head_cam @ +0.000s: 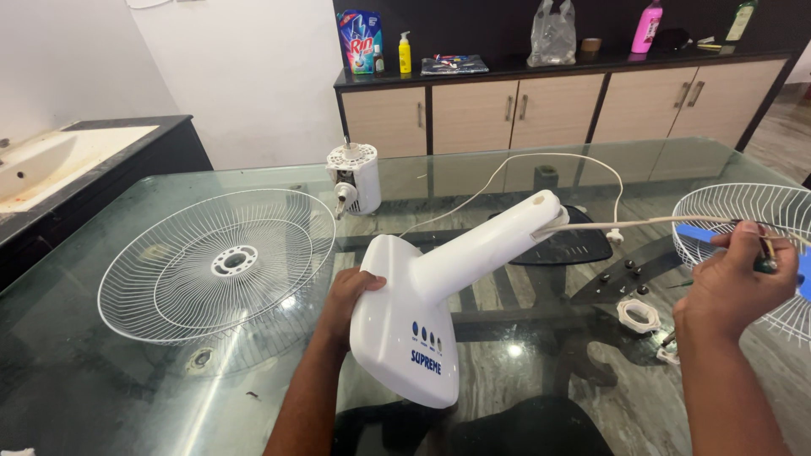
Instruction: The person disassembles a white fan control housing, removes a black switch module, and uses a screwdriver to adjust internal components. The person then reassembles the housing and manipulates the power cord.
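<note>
While fan base [405,338] lies tilted, left hand [351,291]: fingers clasp its edge.
Right hand [731,283]: fingers closed on small tool [765,256], white cord [642,222] just above.

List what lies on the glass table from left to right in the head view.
Wire guard → left hand → motor → fan base → white ring nut → right hand, gripping a tool → second guard.

Both forearms are bare right up to the frame edge, no sleeves, watch or rings showing on the left hand [348,297] or right hand [733,272], no gloves either.
</note>
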